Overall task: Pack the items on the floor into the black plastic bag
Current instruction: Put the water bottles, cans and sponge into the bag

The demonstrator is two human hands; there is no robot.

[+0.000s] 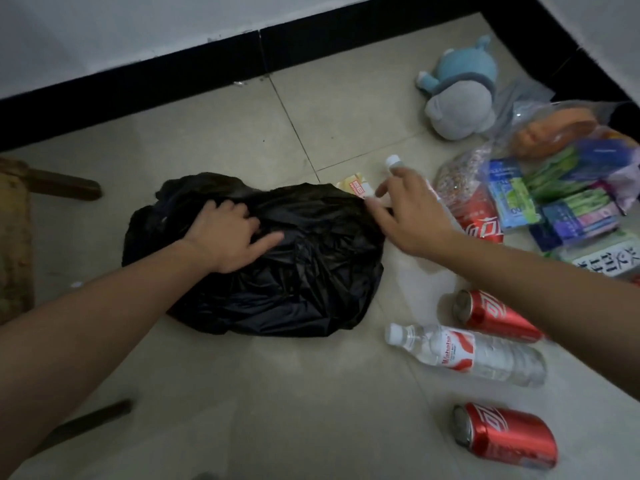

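Observation:
A crumpled black plastic bag (277, 265) lies flat on the tiled floor in the middle. My left hand (228, 233) rests on its upper left part, fingers bent into the plastic. My right hand (412, 216) hovers at the bag's right edge with fingers spread, holding nothing. Right of the bag lie three red cola cans (502, 317), (505, 434), (481, 220), a water bottle (464, 355), a second bottle with a white cap (393, 162) partly hidden by my right hand, and a small yellow packet (356, 185).
A blue and grey plush toy (457, 95) lies at the back right. Beside it sits a heap of snack packets (568, 202) and an orange item in clear plastic (554, 133). A wooden stool leg (62, 185) stands at the left. Black skirting runs along the wall.

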